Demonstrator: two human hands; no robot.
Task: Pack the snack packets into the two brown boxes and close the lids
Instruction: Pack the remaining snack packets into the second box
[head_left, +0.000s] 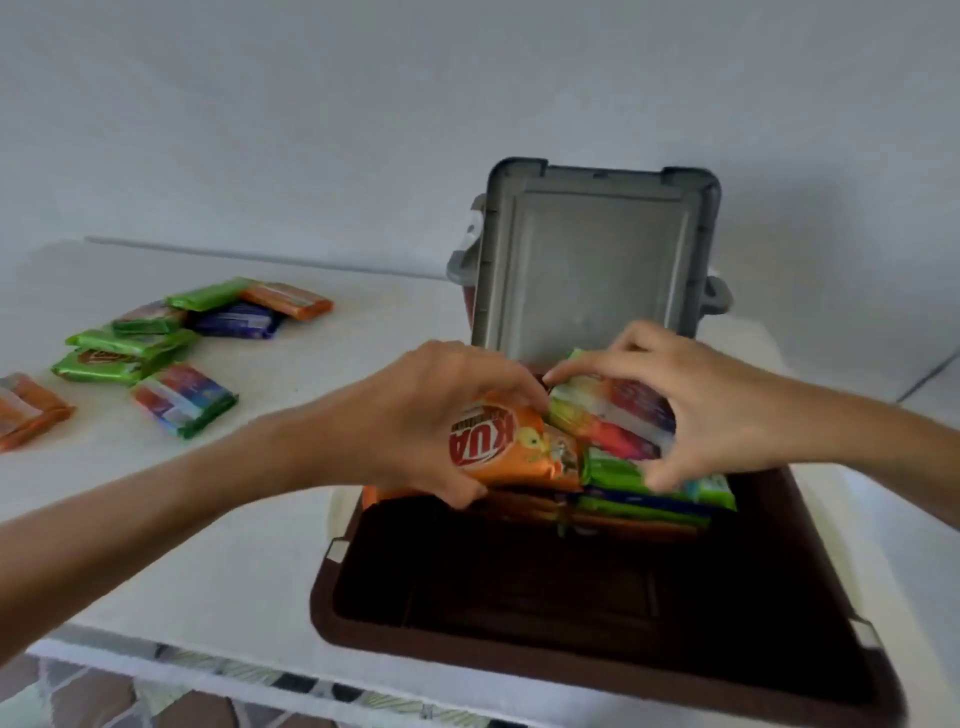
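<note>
Mid-frame, the left hand grips the orange packet while the right hand pinches the packed stack, which could topple if wedged carelessly.

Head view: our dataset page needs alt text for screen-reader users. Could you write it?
Two hands fill an open brown box on a white table: the left hand grips an orange packet, the right hand holds a stack of packets. Loose packets lie at the table's left.
</note>
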